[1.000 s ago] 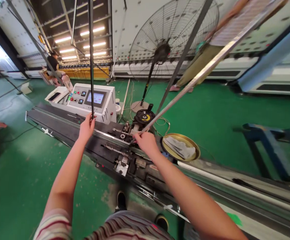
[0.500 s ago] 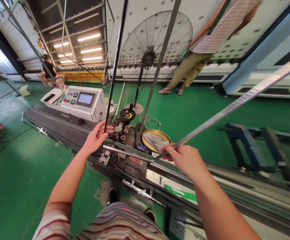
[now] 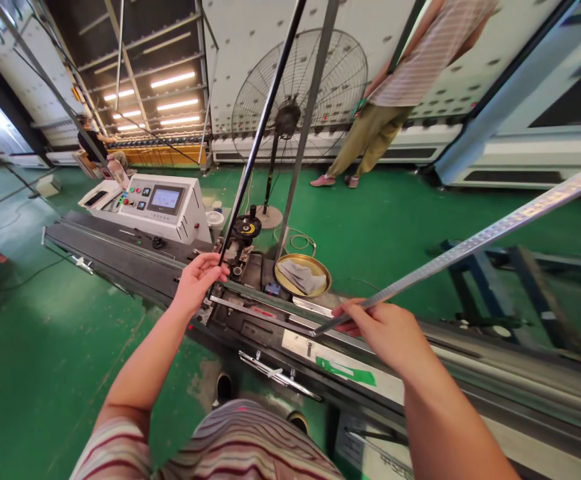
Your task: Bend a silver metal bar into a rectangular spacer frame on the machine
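I hold a bent metal frame of thin silver bar. My left hand (image 3: 197, 280) grips its near-upright leg (image 3: 257, 143), which leans up to the right. My right hand (image 3: 383, 330) pinches the other leg (image 3: 475, 240), which runs out to the right at a shallow angle. A short stretch of bar (image 3: 265, 313) joins the two hands low down, just above the long black machine bed (image 3: 120, 250). The machine's bending head with a black and yellow dial (image 3: 247, 227) sits just behind my left hand.
A white control box with a screen (image 3: 163, 203) stands on the machine at the left. A brass dish holding a grey cloth (image 3: 303, 275) lies by the head. A large floor fan (image 3: 297, 93), another person (image 3: 395, 100) and a blue stand (image 3: 515, 280) are behind.
Both hands carried the bar frame to the right along the machine. The right leg dropped from steep to shallow, the left leg tipped rightward, and my view turned right.
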The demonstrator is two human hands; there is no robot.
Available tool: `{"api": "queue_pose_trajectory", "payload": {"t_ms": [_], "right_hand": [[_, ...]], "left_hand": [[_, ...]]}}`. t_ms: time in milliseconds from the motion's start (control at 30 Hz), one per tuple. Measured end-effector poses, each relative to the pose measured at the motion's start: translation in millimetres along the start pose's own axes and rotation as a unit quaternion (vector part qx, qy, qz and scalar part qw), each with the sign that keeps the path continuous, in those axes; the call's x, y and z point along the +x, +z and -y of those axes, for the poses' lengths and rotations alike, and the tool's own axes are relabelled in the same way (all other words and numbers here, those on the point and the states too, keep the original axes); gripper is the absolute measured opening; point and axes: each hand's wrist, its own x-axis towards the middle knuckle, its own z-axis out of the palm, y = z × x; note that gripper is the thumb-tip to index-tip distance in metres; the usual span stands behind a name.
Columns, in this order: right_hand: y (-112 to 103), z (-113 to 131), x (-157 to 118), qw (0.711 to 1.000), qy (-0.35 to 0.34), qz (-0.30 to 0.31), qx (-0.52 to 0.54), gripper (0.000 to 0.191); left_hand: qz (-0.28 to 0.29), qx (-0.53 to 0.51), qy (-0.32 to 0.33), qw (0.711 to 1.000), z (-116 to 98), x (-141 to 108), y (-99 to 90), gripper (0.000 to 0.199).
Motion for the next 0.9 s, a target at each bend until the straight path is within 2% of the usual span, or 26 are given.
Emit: {"api": "queue_pose_trajectory", "payload": {"t_ms": [167, 333, 433, 500, 567, 700, 767, 900], "right_hand": [[5.1, 5.8, -8.9, 0.999, 0.017, 0.015, 0.041, 0.032], [12.5, 9.9, -14.8, 0.998, 0.033, 0.020, 0.053, 0.029], [11.0, 14.9, -19.9, 0.996, 0.051, 0.011, 0.075, 0.028], [7.6, 19.0, -24.4, 0.993, 0.069, -0.001, 0.096, 0.028], [3.5, 21.1, -28.0, 0.989, 0.090, -0.013, 0.114, 0.028], [-2.7, 16.6, -30.3, 0.984, 0.103, -0.037, 0.138, 0.027], [-4.2, 14.5, -30.9, 0.981, 0.111, -0.048, 0.153, 0.024], [-2.8, 15.8, -34.3, 0.973, 0.136, -0.067, 0.173, 0.022]], "left_hand": [[-0.037, -0.009, -0.018, 0.999, 0.2, -0.5, 0.8, 0.035], [-0.036, -0.020, 0.011, 0.999, 6.2, -2.2, -5.8, 0.032], [0.042, -0.104, 0.004, 0.994, 1.4, -1.3, -16.3, 0.073], [0.056, -0.151, 0.008, 0.987, -4.1, -0.1, -28.0, 0.090], [-0.011, -0.147, 0.052, 0.988, -8.3, 0.6, -42.2, 0.077], [-0.201, -0.108, 0.136, 0.964, -8.8, -1.1, -66.9, 0.024], [-0.238, -0.085, 0.153, 0.955, -6.6, -2.8, -73.0, 0.015], [-0.247, 0.044, 0.226, 0.941, -4.5, -7.2, -75.6, 0.011]]}}
